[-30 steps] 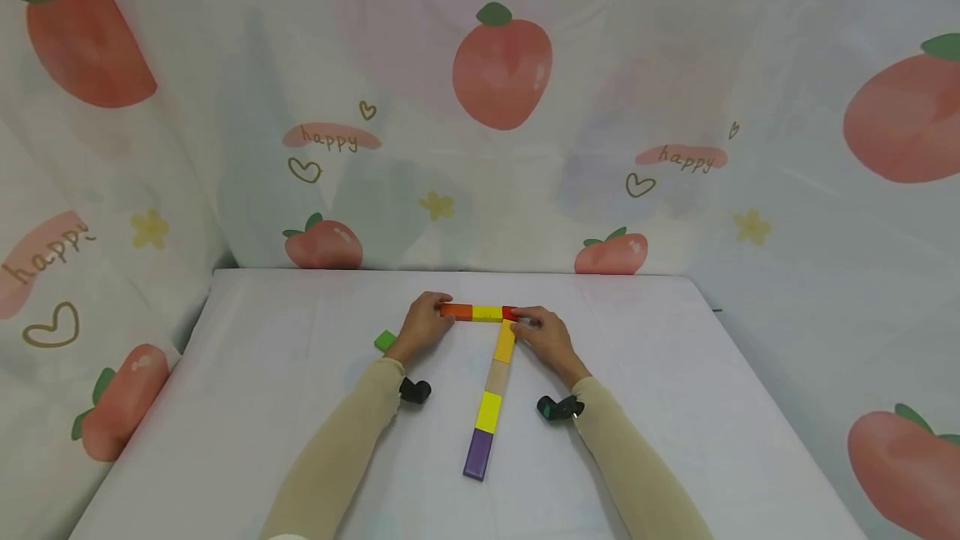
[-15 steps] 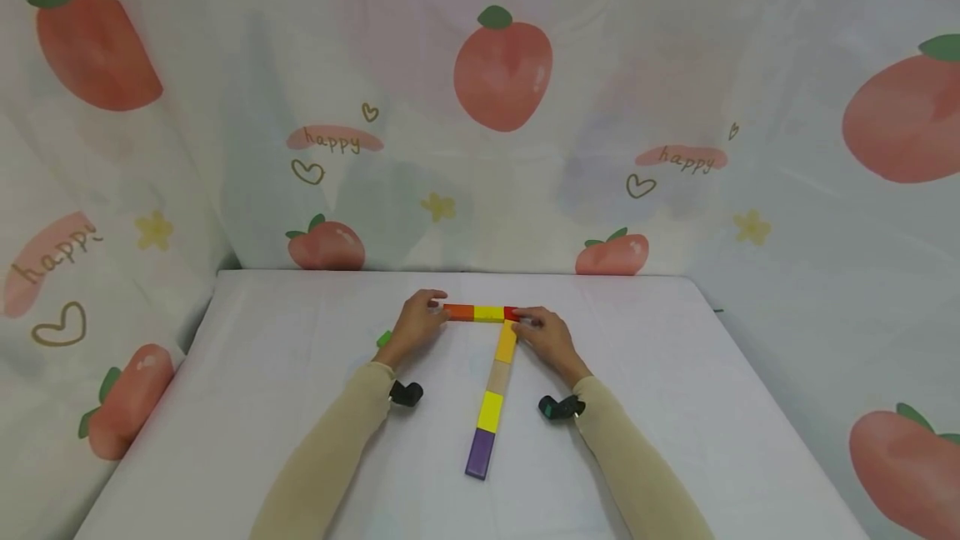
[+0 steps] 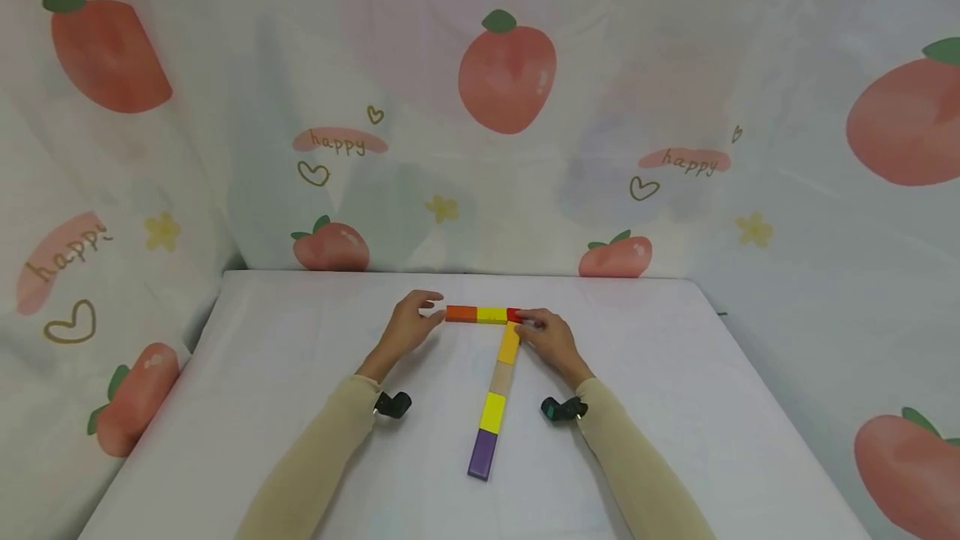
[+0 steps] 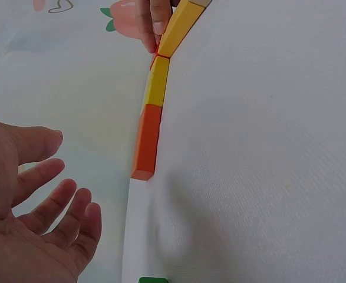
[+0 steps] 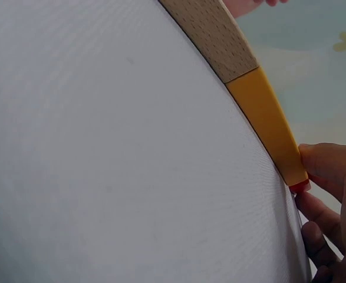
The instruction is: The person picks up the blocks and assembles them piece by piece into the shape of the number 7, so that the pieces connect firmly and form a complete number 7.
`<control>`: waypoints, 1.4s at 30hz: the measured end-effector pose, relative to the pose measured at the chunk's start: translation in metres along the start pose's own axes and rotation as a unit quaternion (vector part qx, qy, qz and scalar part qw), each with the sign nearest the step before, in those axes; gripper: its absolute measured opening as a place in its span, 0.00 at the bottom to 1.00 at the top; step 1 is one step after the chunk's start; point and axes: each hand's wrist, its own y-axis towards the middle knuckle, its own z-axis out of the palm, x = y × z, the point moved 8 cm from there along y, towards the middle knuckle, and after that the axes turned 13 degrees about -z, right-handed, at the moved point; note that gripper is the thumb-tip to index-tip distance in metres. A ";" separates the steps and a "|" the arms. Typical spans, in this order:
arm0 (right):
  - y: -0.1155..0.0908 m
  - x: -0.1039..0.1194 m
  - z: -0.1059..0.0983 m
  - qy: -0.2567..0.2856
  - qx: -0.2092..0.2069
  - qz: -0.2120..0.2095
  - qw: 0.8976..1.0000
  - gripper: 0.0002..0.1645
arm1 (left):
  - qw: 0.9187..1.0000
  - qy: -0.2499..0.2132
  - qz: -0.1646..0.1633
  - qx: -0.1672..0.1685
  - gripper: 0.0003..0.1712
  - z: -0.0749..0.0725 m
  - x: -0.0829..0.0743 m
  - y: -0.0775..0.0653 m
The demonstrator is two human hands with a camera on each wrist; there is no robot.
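Note:
Several wooden blocks lie end to end on the white table. The far row has an orange block (image 3: 461, 314), a yellow block (image 3: 492, 316) and a red block (image 3: 513, 315). From the red one, an amber block (image 3: 508, 342), a plain wood block (image 3: 501, 377), a second yellow block (image 3: 492, 413) and a purple block (image 3: 482, 454) run toward me. My left hand (image 3: 409, 323), holding nothing, hovers just left of the orange block with fingers spread. My right hand (image 3: 551, 338) pinches the corner at the red block; its thumb touches the amber block's end.
A green block (image 4: 153, 280) shows at the bottom of the left wrist view; the left arm hides it in the head view. A patterned cloth (image 3: 510, 207) hangs behind the table. Black wrist cameras sit on both sleeves.
My left hand has let go of the orange block's end and drawn left, covering the green block in the head view. The right hand stays at the red block.

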 end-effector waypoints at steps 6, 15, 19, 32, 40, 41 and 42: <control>-0.001 -0.004 0.001 -0.005 0.004 0.005 1.000 0.23 | 0.999 0.000 0.032 -0.007 0.19 -0.008 0.001 -0.010; -0.003 -0.003 0.001 -0.009 0.003 -0.001 1.000 0.24 | 1.000 0.005 0.023 -0.012 0.19 -0.019 0.008 -0.020; -0.002 -0.002 0.000 -0.012 0.004 -0.004 1.000 0.23 | 0.999 0.012 0.026 -0.016 0.18 -0.025 0.010 -0.025; 0.001 -0.004 0.001 -0.007 0.004 -0.007 1.000 0.24 | 0.999 0.015 0.026 -0.027 0.19 -0.047 0.024 -0.040; 0.001 -0.004 0.001 -0.008 0.003 -0.009 1.000 0.24 | 0.999 0.016 0.017 -0.026 0.19 -0.059 0.043 -0.041; 0.001 -0.003 0.001 -0.009 0.003 -0.011 1.000 0.24 | 0.999 0.017 0.014 -0.027 0.19 -0.060 0.046 -0.041; 0.002 -0.003 0.001 -0.010 0.003 -0.012 1.000 0.24 | 0.999 0.021 0.012 -0.028 0.19 -0.061 0.048 -0.040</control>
